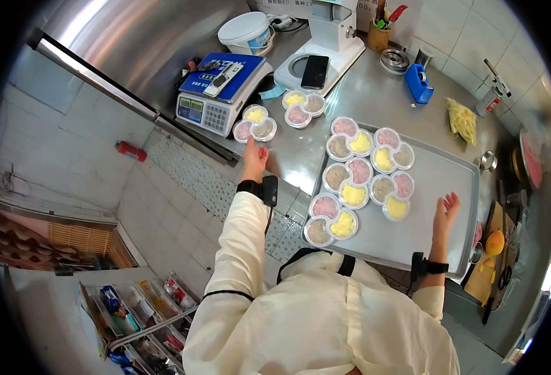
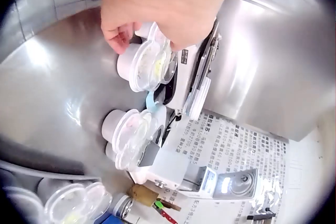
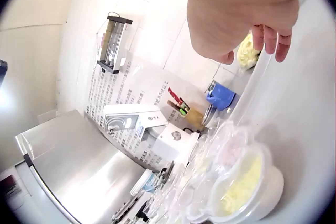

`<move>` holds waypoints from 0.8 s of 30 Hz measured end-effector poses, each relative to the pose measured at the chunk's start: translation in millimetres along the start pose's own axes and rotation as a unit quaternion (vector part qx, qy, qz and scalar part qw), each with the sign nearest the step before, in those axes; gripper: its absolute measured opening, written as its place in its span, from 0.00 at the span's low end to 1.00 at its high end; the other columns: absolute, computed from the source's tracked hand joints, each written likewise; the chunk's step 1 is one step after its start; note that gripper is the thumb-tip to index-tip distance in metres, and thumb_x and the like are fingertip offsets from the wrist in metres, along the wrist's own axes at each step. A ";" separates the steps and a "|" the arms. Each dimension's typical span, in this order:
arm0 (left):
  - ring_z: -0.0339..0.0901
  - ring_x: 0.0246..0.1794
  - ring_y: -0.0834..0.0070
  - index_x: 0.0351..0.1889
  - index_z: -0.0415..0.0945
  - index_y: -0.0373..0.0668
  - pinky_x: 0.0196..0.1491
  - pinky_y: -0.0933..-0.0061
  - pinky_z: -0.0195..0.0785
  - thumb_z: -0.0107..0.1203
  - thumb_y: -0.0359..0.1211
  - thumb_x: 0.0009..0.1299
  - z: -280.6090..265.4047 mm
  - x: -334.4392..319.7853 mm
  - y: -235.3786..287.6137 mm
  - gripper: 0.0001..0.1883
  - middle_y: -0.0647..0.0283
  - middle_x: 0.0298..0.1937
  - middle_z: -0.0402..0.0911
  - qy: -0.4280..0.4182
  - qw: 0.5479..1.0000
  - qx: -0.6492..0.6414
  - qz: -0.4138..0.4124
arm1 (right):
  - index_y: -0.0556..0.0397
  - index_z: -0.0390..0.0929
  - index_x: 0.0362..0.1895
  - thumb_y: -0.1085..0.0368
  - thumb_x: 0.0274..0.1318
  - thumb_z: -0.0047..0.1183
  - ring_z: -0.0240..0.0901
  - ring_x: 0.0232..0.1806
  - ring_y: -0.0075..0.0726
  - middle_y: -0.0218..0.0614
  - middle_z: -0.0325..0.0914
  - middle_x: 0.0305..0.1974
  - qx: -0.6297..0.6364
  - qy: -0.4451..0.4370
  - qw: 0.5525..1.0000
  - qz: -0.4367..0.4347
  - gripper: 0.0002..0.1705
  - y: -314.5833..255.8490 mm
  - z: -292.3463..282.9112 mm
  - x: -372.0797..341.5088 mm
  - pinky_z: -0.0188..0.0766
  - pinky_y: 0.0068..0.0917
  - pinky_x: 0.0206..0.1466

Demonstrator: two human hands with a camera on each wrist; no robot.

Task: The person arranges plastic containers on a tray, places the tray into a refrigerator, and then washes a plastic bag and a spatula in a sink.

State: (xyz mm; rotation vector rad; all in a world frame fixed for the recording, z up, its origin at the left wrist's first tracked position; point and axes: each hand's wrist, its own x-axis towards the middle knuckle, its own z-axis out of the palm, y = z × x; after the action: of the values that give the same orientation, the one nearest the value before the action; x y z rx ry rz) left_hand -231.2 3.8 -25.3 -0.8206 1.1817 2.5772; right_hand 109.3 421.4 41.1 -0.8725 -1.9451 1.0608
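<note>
My left hand (image 1: 255,161) is at the near side of a clear three-part cup (image 1: 255,125), with yellow, pink and greyish-brown fillings, next to the scale. In the left wrist view, the thumb and curled fingers of this hand (image 2: 163,8) straddle one lobe of the cup (image 2: 148,66). A second three-part cup (image 1: 303,109) stands just to its right on the steel counter. Several more such cups (image 1: 352,181) sit grouped on the left half of a metal tray (image 1: 435,222). Above the tray's right side hangs my right hand (image 1: 445,209), fingers loosely bent and holding nothing.
Behind the left cup stands a digital scale (image 1: 216,94) with a blue top. A white machine (image 1: 335,44) bears a black phone (image 1: 315,72). Beyond the tray are a blue tape dispenser (image 1: 419,84) and a yellow bag (image 1: 461,120). A cutting board (image 1: 483,281) lies at right.
</note>
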 end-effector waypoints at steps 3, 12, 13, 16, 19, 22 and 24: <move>0.63 0.27 0.75 0.36 0.63 0.44 0.33 0.73 0.63 0.55 0.47 0.55 10.1 14.2 2.3 0.21 0.66 0.30 0.62 -0.010 0.998 0.065 -0.021 | 0.56 0.58 0.51 0.69 0.51 0.45 0.62 0.44 0.30 0.39 0.61 0.47 -0.013 0.038 0.999 -0.001 0.22 -0.8 -25.8 -9.4 0.64 0.24 0.41; 0.65 0.35 0.75 0.44 0.65 0.46 0.39 0.68 0.61 0.51 0.43 0.55 33.1 24.6 -8.8 0.21 0.65 0.39 0.68 0.055 0.993 0.095 0.049 | 0.57 0.60 0.48 0.73 0.51 0.41 0.65 0.38 0.24 0.36 0.63 0.45 -0.081 0.045 0.996 -0.005 0.17 -12.4 -55.9 -53.2 0.65 0.17 0.34; 0.67 0.38 0.72 0.46 0.64 0.45 0.39 0.67 0.63 0.51 0.40 0.56 33.1 11.2 -6.5 0.21 0.64 0.42 0.69 0.016 0.994 0.083 0.075 | 0.57 0.60 0.47 0.75 0.51 0.40 0.66 0.37 0.25 0.37 0.63 0.45 -0.076 0.053 0.996 -0.004 0.16 -19.4 -56.0 -57.5 0.65 0.18 0.34; 0.70 0.45 0.69 0.49 0.63 0.44 0.43 0.65 0.67 0.47 0.33 0.59 18.9 -11.6 -4.1 0.18 0.62 0.46 0.70 -0.093 0.991 0.052 0.081 | 0.58 0.61 0.46 0.76 0.49 0.40 0.66 0.36 0.31 0.39 0.62 0.46 -0.166 0.038 0.981 -0.092 0.17 -43.2 -59.2 -66.7 0.64 0.21 0.33; 0.71 0.45 0.68 0.49 0.62 0.40 0.45 0.68 0.68 0.44 0.29 0.61 1.2 -55.2 0.5 0.17 0.59 0.46 0.70 -0.159 0.986 0.044 0.032 | 0.58 0.65 0.41 0.80 0.46 0.39 0.67 0.36 0.37 0.41 0.66 0.41 -0.192 -0.003 0.965 -0.177 0.15 -85.9 -50.6 -73.2 0.65 0.25 0.35; 0.71 0.44 0.69 0.46 0.63 0.38 0.42 0.70 0.71 0.43 0.28 0.61 -7.8 -105.9 -0.1 0.15 0.58 0.44 0.70 -0.227 0.973 0.043 -0.023 | 0.58 0.68 0.35 0.81 0.44 0.41 0.68 0.36 0.35 0.39 0.70 0.35 -0.083 -0.109 0.980 -0.146 0.12 -99.2 -21.3 -81.1 0.64 0.25 0.38; 0.71 0.44 0.70 0.47 0.60 0.38 0.39 0.72 0.72 0.44 0.28 0.61 20.2 -170.8 -0.4 0.16 0.59 0.45 0.69 -0.247 0.967 0.043 -0.050 | 0.57 0.68 0.39 0.77 0.47 0.43 0.67 0.41 0.29 0.35 0.70 0.38 0.102 -0.228 0.968 -0.037 0.11 -120.5 17.9 -86.3 0.64 0.24 0.43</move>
State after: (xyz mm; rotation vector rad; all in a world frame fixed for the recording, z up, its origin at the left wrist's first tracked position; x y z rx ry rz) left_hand -97.6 28.6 80.3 -0.1884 1.0522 2.4213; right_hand 111.5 292.2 116.0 -0.4632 -2.1639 1.4836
